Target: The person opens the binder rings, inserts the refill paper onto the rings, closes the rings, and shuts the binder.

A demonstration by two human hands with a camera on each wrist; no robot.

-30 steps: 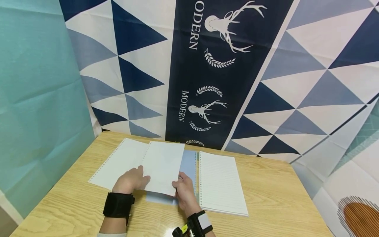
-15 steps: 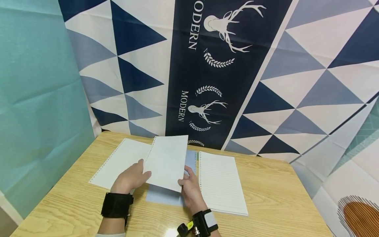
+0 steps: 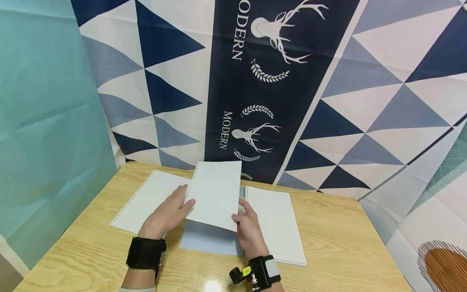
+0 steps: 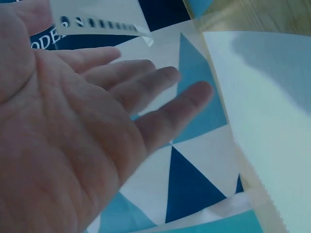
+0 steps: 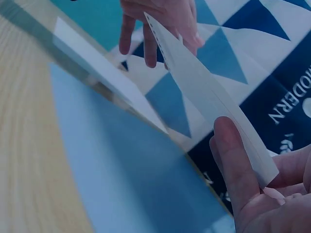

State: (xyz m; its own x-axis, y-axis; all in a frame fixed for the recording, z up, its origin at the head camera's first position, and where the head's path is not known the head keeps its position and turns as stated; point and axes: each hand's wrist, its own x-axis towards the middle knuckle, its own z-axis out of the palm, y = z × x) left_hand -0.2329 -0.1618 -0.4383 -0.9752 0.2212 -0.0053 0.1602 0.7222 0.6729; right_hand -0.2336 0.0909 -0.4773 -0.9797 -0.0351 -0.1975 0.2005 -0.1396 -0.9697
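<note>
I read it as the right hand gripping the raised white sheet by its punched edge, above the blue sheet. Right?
The edge is wrong: the head view shows the right hand gripping the raised white sheet by its plain edge, opposite the holes. The blue sheet is indeed below.

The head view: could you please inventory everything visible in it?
Held paper: at least one, white, centre
Flat paper: at least one, white, left
Blue sheet: one, blue, beneath held paper
Lined stack: one, white, right
Table: one, light wood, below
Patterned backdrop: one, blue-white, behind
Teal cloth: one, teal, left
Disc print: one, brown, lower right
Wristbands: two, black, wrists
Small device: one, black, right wrist
Sleeve: one, grey, left forearm
Left hand: one, bare, held paper's left edge
Right hand: one, bare, gripping held paper
</note>
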